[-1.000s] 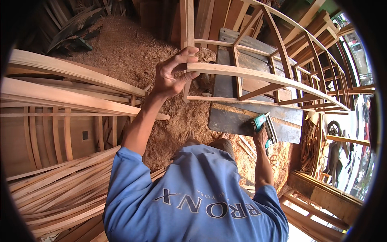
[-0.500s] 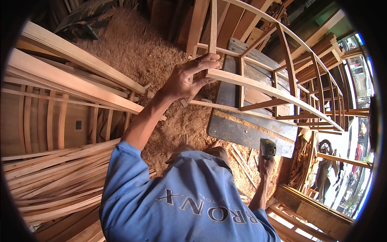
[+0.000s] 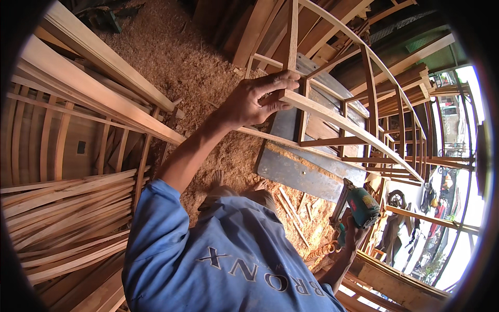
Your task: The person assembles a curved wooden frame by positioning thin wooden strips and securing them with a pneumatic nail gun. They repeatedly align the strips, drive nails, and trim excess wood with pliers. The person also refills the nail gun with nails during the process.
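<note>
A large wooden frame [image 3: 338, 122] of slats and curved rails stands over a grey metal tabletop [image 3: 296, 169] on my right. My left hand [image 3: 255, 103] is closed on its near corner, fingers against the upright slat and thumb at the cut end of a curved rail. Lower right, my right hand [image 3: 354, 231] is wrapped round the grip of a teal and black nail gun [image 3: 362, 207]. An orange coiled hose [image 3: 321, 251] shows beside the tool. The nail gun is raised, apart from the frame.
Long boards [image 3: 93, 99] and a slatted panel [image 3: 78, 145] lie at my left, above a stack of thin strips [image 3: 67, 218]. Shavings [image 3: 176, 67] cover the floor around my feet. More lumber [image 3: 400, 91] is piled beyond the frame. Loose sticks [image 3: 293, 216] lie below the tabletop.
My right hand has raised the nail gun closer, and its side and hose now show. My left hand keeps its hold on the frame corner. The view has shifted slightly.
</note>
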Action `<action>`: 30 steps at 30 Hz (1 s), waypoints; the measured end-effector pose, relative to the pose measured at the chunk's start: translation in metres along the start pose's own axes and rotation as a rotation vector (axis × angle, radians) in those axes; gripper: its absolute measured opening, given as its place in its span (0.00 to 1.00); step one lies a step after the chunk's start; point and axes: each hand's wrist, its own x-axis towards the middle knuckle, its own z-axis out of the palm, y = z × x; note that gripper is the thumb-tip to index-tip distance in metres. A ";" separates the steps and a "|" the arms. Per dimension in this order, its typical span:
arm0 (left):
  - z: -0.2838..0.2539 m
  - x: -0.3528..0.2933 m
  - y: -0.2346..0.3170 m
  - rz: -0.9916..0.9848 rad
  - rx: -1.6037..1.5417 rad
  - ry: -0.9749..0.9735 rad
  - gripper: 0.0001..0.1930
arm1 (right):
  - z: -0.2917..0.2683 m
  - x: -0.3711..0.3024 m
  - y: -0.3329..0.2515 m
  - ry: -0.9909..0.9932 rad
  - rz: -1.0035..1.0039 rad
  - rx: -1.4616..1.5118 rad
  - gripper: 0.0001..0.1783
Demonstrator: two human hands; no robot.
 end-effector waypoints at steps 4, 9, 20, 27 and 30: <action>0.002 0.001 0.003 -0.006 0.035 0.019 0.21 | -0.016 -0.009 -0.022 -0.013 0.012 -0.065 0.24; 0.003 0.001 0.006 -0.029 -0.044 0.023 0.19 | -0.029 -0.021 -0.060 0.088 -0.051 0.136 0.14; 0.003 0.001 0.004 0.030 -0.025 0.037 0.20 | -0.090 0.033 -0.164 -0.080 -0.508 -0.330 0.26; 0.002 0.001 0.005 0.014 -0.019 0.013 0.19 | -0.055 0.054 -0.262 -0.318 -0.196 0.346 0.21; 0.001 0.002 0.004 0.017 -0.019 0.012 0.19 | -0.040 0.060 -0.240 -0.299 -0.078 0.306 0.27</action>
